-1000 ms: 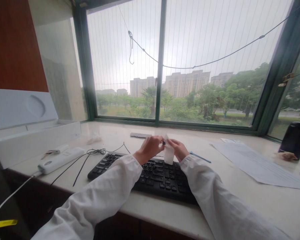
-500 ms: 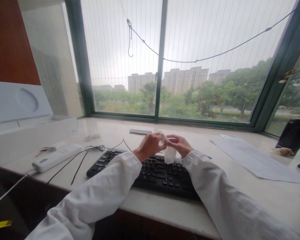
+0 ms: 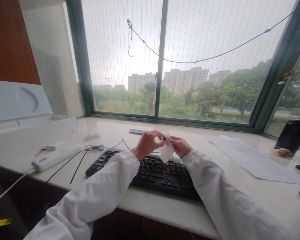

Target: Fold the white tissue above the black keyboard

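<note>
Above the black keyboard (image 3: 152, 173), both hands meet close together. My left hand (image 3: 148, 144) pinches a small black piece (image 3: 164, 138), which looks like a keycap, between thumb and fingertips. A thin white tissue (image 3: 167, 152) hangs from the fingers of my right hand (image 3: 181, 146), its upper part against the black piece. Many spots in the middle of the keyboard look like bare key sockets, while the right and left parts carry black keys.
A white power strip (image 3: 57, 157) and a bundled black cable (image 3: 95, 147) lie to the left, before an open white box (image 3: 35, 133). Behind the hands is a grey strip-like object (image 3: 137, 131). Paper sheets (image 3: 255, 160) and a dark upright phone-like object (image 3: 293, 136) are on the right.
The left fingers have opened into a rounder pinch, and the black piece now shows between them. The tissue has shifted slightly left and hangs more crumpled from the right hand.
</note>
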Demonstrator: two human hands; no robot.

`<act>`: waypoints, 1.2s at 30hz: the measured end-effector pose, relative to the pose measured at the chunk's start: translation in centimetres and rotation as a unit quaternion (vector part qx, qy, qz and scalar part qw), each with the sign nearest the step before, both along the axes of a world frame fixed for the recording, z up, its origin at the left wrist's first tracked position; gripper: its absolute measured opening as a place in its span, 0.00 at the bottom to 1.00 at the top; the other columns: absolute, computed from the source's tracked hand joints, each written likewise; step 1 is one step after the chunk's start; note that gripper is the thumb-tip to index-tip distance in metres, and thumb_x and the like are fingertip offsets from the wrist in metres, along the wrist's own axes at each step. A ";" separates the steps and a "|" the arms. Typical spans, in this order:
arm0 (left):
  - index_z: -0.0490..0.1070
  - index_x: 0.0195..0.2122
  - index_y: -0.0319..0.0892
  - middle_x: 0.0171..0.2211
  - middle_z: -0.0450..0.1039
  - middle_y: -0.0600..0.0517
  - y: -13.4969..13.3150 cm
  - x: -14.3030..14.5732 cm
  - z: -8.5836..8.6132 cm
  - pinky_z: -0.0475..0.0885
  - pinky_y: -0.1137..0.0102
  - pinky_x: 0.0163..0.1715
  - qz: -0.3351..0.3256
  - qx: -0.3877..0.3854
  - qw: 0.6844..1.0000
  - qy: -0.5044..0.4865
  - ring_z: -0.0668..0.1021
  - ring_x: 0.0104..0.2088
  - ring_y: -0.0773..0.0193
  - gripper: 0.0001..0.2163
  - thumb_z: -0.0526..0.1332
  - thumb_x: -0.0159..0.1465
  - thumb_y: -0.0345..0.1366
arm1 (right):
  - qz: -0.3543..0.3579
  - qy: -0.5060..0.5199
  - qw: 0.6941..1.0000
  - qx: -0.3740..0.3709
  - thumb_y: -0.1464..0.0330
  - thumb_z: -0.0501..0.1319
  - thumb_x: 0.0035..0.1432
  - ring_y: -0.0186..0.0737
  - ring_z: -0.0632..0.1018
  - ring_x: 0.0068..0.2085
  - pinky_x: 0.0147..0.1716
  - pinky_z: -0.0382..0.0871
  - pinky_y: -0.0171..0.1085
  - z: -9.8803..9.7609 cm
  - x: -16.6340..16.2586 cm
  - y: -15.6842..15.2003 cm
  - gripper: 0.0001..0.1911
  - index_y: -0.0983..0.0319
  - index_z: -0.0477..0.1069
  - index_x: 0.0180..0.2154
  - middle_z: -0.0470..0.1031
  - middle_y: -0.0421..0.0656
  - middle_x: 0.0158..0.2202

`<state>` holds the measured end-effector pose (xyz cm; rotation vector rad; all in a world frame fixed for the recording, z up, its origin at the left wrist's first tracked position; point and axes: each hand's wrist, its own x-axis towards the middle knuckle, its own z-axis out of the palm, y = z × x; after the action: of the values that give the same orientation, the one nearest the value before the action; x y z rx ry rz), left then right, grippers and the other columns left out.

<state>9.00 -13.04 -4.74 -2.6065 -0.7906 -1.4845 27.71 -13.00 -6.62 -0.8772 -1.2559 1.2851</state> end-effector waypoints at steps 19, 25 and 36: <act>0.77 0.38 0.44 0.39 0.78 0.51 0.3 -0.1 -0.5 0.73 0.69 0.38 0.042 0.026 0.999 0.018 0.80 0.37 0.63 0.06 0.65 0.60 0.35 | -0.055 -0.006 0.998 0.020 0.58 0.76 0.33 0.39 0.76 0.29 0.31 0.67 0.37 -0.9 -0.3 0.4 0.22 0.63 0.81 0.32 0.81 0.45 0.29; 0.76 0.38 0.43 0.38 0.79 0.52 0.2 -0.1 -0.1 0.73 0.69 0.42 0.012 0.008 1.000 -0.007 0.80 0.38 0.63 0.05 0.64 0.60 0.34 | -0.070 0.008 0.998 0.000 0.55 0.75 0.33 0.39 0.76 0.28 0.31 0.67 0.37 -0.3 -0.6 -0.3 0.24 0.64 0.81 0.32 0.80 0.45 0.29; 0.73 0.38 0.42 0.36 0.79 0.53 -0.2 0.0 0.0 0.73 0.72 0.37 -0.004 -0.001 1.000 -0.021 0.79 0.34 0.67 0.06 0.65 0.59 0.31 | -0.054 -0.010 0.998 0.027 0.54 0.74 0.36 0.38 0.76 0.29 0.31 0.66 0.36 -0.3 -0.7 -0.5 0.25 0.64 0.80 0.34 0.80 0.45 0.30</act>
<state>8.99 -13.22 -4.79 -2.5915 -0.7872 -1.5453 27.00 -13.53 -6.89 -0.9090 -1.2377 1.1542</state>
